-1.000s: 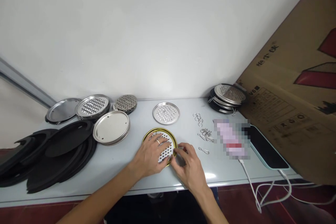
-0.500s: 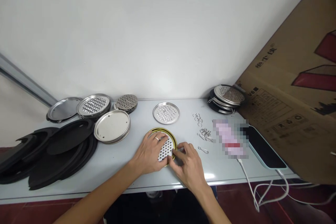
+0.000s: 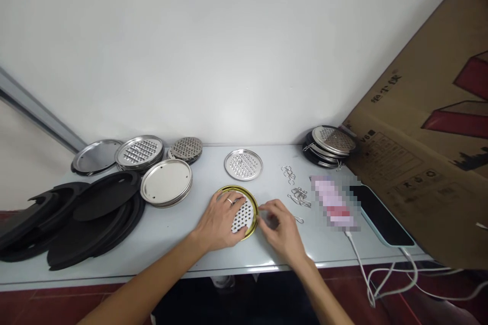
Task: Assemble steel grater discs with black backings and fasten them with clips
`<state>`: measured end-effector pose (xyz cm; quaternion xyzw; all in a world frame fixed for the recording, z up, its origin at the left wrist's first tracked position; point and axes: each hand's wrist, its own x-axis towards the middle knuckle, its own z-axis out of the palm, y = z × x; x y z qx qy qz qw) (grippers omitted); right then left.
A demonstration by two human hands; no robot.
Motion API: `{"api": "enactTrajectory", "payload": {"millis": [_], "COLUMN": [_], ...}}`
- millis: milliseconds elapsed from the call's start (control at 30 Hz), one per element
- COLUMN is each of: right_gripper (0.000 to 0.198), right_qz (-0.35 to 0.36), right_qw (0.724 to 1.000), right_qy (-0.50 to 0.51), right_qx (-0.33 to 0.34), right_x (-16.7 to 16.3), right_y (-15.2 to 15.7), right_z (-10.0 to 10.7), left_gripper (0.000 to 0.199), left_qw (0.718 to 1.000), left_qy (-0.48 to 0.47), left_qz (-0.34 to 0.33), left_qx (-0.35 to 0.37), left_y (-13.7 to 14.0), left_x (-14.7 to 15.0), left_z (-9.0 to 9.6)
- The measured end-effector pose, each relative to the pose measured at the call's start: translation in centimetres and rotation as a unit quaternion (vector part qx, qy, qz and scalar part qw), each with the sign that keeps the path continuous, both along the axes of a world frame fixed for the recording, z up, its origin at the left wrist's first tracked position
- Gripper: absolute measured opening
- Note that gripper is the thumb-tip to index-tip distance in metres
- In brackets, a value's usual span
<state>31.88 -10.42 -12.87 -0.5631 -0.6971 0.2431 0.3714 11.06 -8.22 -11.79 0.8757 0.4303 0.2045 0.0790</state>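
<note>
A round grater plate with a white, slotted face lies inside a gold-coloured rim near the table's front edge. My left hand rests over its left side, fingers across the top and thumb at the lower edge, gripping it. My right hand is just right of the rim, with thumb and index finger pinched close to its edge. Whatever those fingertips hold, if anything, I cannot make out. Behind these lies a silver grater plate. Thin metal rings and wire clips lie to the right.
On the left are black discs, a stack of plain metal plates and stacked grater plates. A pile of graters stands at back right, beside a cardboard box. A phone and white cable lie at right.
My right hand has drawn back slightly to the right, its fingertips moving from the grater plate's face to the outer edge of the rim. My left hand stays on the plate.
</note>
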Motion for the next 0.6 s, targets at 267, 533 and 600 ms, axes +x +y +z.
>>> {"api": "enactTrajectory", "payload": {"millis": [267,533,600], "right_gripper": [0.014,0.018,0.018], "right_qz": [0.124,0.178,0.182], "right_qw": [0.980,0.956,0.952], "right_qy": [-0.038,-0.124,-0.146], "right_qx": [-0.148,-0.196,-0.197], "right_x": [1.2,0.0,-0.2], "right_y": [5.1,6.3,6.4], "right_z": [2.3,3.6,3.9], "left_gripper": [0.062,0.062,0.062], "left_qw": [1.000,1.000,1.000], "left_qy": [0.004,0.004,0.004], "left_qz": [0.006,0.014,0.013], "left_qx": [-0.010,-0.021,-0.022], "left_y": [0.0,-0.1,-0.1], "left_x": [-0.1,-0.1,-0.1], "left_z": [-0.5,-0.5,-0.5]}}
